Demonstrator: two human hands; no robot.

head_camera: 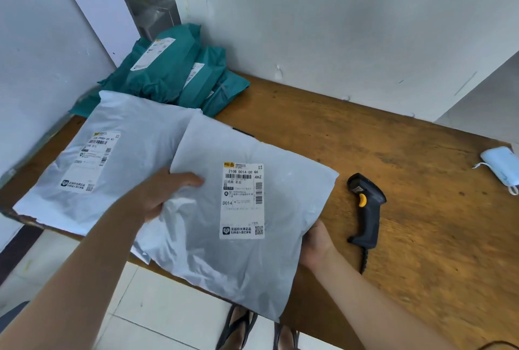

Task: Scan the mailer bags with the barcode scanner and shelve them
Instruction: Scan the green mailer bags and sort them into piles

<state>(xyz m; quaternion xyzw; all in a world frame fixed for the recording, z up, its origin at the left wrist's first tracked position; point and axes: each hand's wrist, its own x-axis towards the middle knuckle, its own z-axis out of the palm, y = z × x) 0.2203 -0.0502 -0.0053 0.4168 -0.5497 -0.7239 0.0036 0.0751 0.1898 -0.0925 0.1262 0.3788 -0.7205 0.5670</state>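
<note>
A grey mailer bag with a white shipping label facing up is held over the front edge of the wooden table. My left hand grips its left edge, thumb on top. Along the bag's right edge, my right hand holds it with fingers underneath. A second grey mailer bag lies flat on the table to the left, partly under the held one. The black barcode scanner with a yellow trigger lies on the table just right of my right hand, untouched.
Several teal mailer bags are stacked at the back left corner against the white wall. A light blue face mask lies at the table's right edge. White tiled floor and sandalled feet show below the table's front edge.
</note>
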